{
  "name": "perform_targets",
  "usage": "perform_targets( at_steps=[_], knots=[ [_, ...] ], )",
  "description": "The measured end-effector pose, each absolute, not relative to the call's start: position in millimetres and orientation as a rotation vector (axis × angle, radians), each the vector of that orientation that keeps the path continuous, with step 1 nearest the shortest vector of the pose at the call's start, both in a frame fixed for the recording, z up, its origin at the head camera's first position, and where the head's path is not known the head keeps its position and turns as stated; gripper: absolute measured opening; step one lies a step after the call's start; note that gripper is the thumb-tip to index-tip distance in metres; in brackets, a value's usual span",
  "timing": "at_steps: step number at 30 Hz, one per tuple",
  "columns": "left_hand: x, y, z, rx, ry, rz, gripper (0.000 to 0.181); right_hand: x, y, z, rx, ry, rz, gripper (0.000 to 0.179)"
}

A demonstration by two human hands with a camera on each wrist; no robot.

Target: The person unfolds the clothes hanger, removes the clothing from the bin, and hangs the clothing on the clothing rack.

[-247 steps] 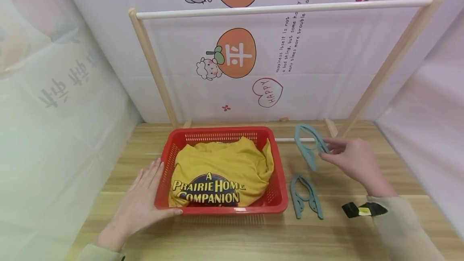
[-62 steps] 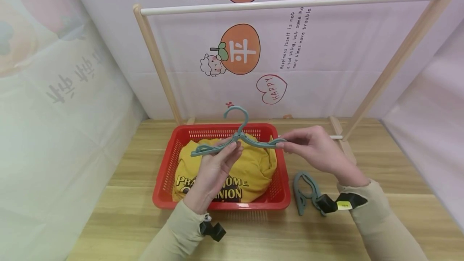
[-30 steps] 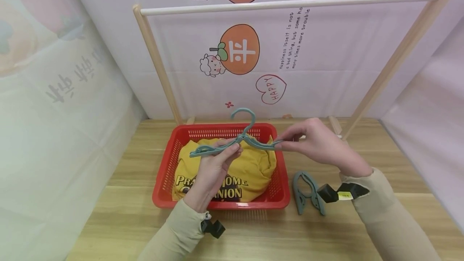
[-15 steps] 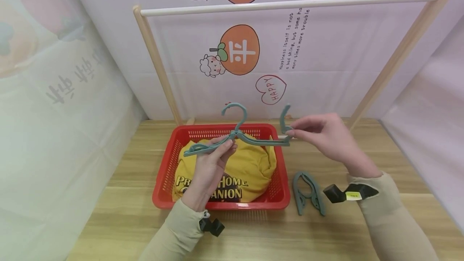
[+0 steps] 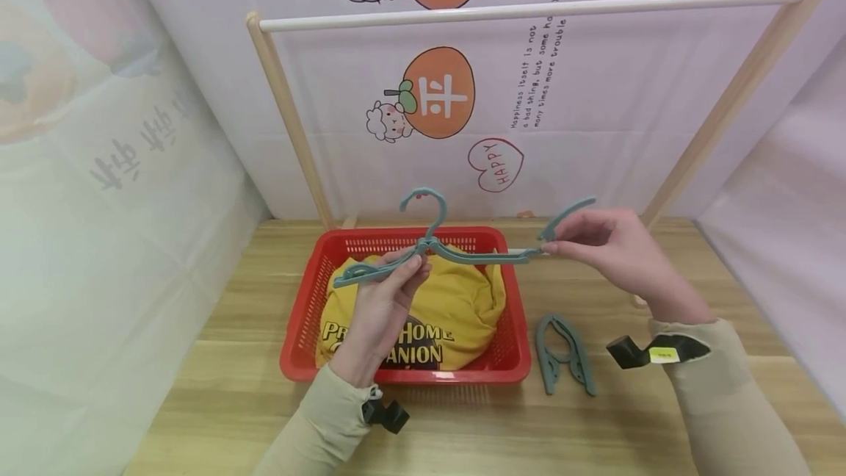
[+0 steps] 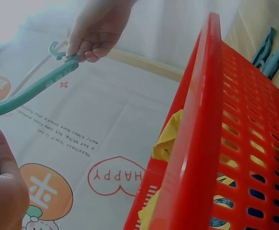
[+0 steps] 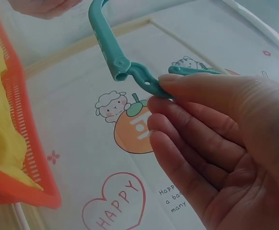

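A teal folding clothes hanger (image 5: 472, 258) is held up above the basket, its hook pointing up. My left hand (image 5: 383, 307) grips it near the middle, just below the hook. Thumb and fingers of my right hand (image 5: 615, 255) pinch the hinged end piece (image 7: 146, 82) of its right arm, which is swung outward. The left arm of the hanger is still folded back on itself. A yellow T-shirt (image 5: 456, 307) with printed lettering lies bunched in the red basket (image 5: 403, 375), partly hidden by my left hand. A second hanger (image 5: 562, 355), folded, lies right of the basket.
Behind the basket stands a rack with a white top rail (image 5: 529, 13) and wooden posts (image 5: 291, 116). A low white bar runs partly behind the basket and right hand. Printed white sheeting (image 5: 370, 167) closes the back and sides of the wooden tabletop (image 5: 218, 358).
Earlier my left hand lay on the basket while my right held the folded hanger. Since then the left took its middle, and the right hand has swung the right arm's end piece outward, moving right.
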State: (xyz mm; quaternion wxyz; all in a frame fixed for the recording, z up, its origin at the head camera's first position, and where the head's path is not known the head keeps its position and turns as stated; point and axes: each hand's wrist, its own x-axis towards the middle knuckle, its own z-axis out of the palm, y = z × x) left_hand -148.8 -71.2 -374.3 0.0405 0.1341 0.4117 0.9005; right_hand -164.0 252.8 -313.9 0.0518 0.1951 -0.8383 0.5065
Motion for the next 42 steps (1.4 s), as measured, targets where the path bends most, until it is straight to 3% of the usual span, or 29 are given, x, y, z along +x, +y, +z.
perform_targets(
  at_steps=[15, 29, 42],
  knots=[
    [-148, -71, -374, 0.426, 1.408, 2.681, 0.027, -164, 260, -288, 0.427, -2.657, 1.460, 0.021],
    [-149, -72, -372, 0.413, 1.344, 2.727, 0.028, -166, 265, -288, 0.512, -2.629, 1.481, 0.012],
    [-151, -77, -365, 0.370, 1.009, 2.831, 0.011, -164, 274, -301, 0.481, -2.528, 1.692, 0.010]
  ],
)
